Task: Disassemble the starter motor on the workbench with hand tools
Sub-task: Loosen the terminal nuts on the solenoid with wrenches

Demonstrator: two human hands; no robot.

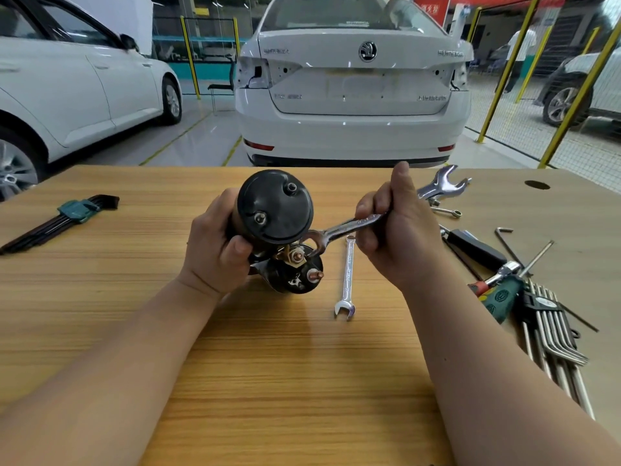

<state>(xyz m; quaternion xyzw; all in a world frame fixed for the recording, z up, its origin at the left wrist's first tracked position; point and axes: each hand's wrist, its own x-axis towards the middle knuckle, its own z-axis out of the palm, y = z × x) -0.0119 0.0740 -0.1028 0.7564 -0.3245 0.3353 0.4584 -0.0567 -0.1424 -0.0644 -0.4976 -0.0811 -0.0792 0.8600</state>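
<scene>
The black starter motor [275, 210] stands on the wooden workbench [268, 364], its round end cap facing me. Below the cap sits the solenoid with a brass nut on a copper stud [296, 256]. My left hand [215, 250] grips the motor body from the left. My right hand [396, 230] holds a silver combination wrench [339, 232] by its shaft. The wrench's open jaw sits just right of the brass nut, close to it; I cannot tell whether it touches.
A second wrench [347, 280] lies right of the motor. A large spanner [442, 185], screwdrivers [497, 290] and hex keys [554, 338] crowd the right side. A hex key set [67, 215] lies far left. White cars stand beyond the bench.
</scene>
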